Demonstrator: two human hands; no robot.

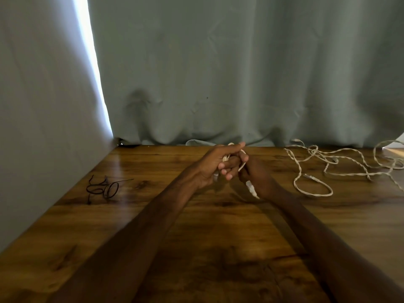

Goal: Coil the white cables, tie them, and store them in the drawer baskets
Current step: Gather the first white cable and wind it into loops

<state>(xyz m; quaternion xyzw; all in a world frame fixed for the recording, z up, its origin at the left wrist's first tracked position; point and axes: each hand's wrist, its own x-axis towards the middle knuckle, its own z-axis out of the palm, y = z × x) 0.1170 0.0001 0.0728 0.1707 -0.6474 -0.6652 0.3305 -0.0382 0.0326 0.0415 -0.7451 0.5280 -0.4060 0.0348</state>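
Two hands at work, one cable between them.

Left hand [209,167]: fingers [228,166] curled around a small coiled white cable [225,159], forefinger pointing forward.
Right hand [256,177]: clenched on the same cable's tail, with the plug end [251,189] hanging beneath the palm.
Position: both held above the desk [196,226], near its far edge, in front of the grey-green curtain [240,73].

Loose white cables [323,162]: a tangled heap lying flat on the desk, right of the hands and well apart from them, uncoiled.
Dark ties [102,188]: a few thin dark loops, apparently ties, on the desk to the left, untouched.
Drawer baskets: not in view.

Step in hand, by judgement: winding the final turns; the coil is not yet tied.
Next move likely calls for a firm left grip so the loops do not spring loose, while the right hand lets go to fetch a tie from the left side.
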